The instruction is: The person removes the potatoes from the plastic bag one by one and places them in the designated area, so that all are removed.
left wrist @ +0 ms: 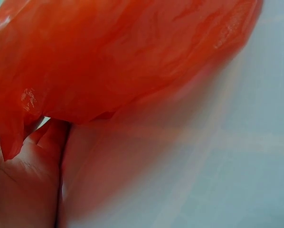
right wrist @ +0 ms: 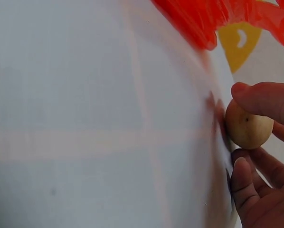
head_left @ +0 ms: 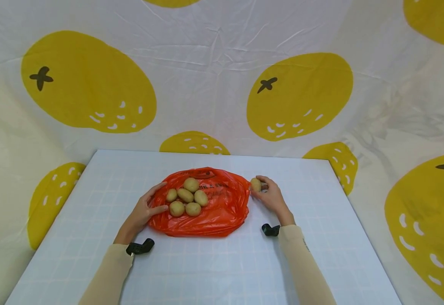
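A red plastic bag (head_left: 222, 216) lies spread flat in the middle of the table, dark print on its upper side. Several potatoes (head_left: 185, 195) rest in a cluster on its left half. At the bag's left edge is my left hand (head_left: 143, 209), thumb and fingers spread apart and touching the plastic beside the potatoes. In the left wrist view, red plastic (left wrist: 108, 57) overhangs part of the palm and hides the fingertips. Just off the bag's right edge, my right hand (head_left: 271, 195) holds a single potato (right wrist: 249, 124) between thumb and fingers.
The table (head_left: 214, 267) carries a pale checked cover. Behind and beside it hangs a white cloth (head_left: 206, 97) printed with large yellow fruit. Dark wrist cameras (head_left: 140, 246) sit on both forearms, over beige sleeves.
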`<state>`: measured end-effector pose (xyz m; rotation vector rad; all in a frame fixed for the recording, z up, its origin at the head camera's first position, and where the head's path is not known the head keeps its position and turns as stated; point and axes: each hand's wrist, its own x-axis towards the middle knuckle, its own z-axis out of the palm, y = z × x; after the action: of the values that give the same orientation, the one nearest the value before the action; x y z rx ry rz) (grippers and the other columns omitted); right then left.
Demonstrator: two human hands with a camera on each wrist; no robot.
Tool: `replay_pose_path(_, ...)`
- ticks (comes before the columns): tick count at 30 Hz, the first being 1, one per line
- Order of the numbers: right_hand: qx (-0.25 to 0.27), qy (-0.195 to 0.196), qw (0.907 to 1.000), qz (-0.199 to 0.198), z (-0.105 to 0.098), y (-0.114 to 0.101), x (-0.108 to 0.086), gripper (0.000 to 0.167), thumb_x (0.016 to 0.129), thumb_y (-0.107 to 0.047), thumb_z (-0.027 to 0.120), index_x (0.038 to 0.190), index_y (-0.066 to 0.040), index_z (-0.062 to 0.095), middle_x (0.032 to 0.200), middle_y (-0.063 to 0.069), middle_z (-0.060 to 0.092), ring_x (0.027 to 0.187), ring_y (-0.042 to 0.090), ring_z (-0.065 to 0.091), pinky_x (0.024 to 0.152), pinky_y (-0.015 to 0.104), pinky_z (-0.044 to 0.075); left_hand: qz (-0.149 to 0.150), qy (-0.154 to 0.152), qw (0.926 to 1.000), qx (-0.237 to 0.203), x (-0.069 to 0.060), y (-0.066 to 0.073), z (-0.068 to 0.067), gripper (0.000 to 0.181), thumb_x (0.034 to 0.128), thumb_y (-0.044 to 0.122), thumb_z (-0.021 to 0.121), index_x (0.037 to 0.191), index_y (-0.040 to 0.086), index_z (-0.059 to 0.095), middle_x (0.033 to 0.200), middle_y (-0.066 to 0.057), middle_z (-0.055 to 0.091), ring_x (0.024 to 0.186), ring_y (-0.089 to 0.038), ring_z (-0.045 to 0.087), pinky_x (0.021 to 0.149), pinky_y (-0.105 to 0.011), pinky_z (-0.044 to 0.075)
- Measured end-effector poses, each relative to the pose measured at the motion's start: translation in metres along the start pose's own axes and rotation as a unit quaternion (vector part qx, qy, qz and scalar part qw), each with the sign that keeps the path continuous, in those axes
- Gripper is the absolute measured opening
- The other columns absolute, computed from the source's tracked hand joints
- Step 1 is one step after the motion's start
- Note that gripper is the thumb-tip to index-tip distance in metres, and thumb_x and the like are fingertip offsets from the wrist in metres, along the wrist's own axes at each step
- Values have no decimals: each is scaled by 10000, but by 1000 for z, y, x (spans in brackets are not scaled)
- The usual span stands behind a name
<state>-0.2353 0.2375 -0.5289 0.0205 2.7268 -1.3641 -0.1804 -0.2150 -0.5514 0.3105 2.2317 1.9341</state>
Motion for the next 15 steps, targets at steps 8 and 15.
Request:
replay_pose_path(8,15,-58,10000,2,-1,-3,-1,642,902,-239,787,1481,-135,529,1449,145,558,1188,330,579,970,459,553,-11,30,10000,81,0,0,-1,778,942,136,724,1615,168,336,1696,-119,251,1524,-381,252,1009,-74,402)
replay_pose_path(15,-86,-132,9997,-190,-5,-3,-3,670,915,-229,778,1508,-100,494,1505,178,516,1234,365,583,1023,509,540,21,32,9999,100,-1,-2,0,761,947,136,716,1611,177,346,1685,-125,271,1511,-371,269,1011,-80,407)
